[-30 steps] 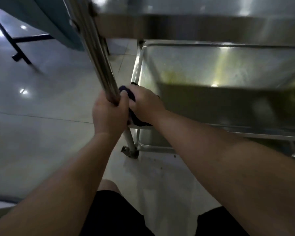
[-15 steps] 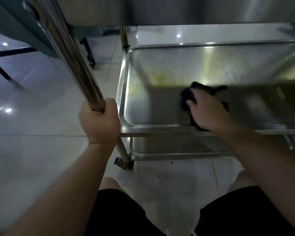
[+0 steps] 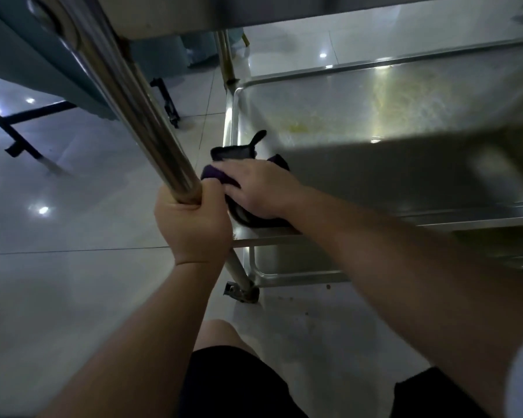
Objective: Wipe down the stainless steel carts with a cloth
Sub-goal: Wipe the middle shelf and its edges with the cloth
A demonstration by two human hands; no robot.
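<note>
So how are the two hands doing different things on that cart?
The left hand is curled round the cart's upright post; the right hand lies flat, fingers straight, pressing the dark cloth onto the shelf. The left hand sits outside the shelf, the right hand over its near left corner. Both are bare and touch the same cart.

Glossy tiled floor (image 3: 73,297), light reflections

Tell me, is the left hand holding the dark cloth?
No, the left hand grips the cart's upright steel post, while the right hand presses the dark cloth on the middle shelf.
</note>
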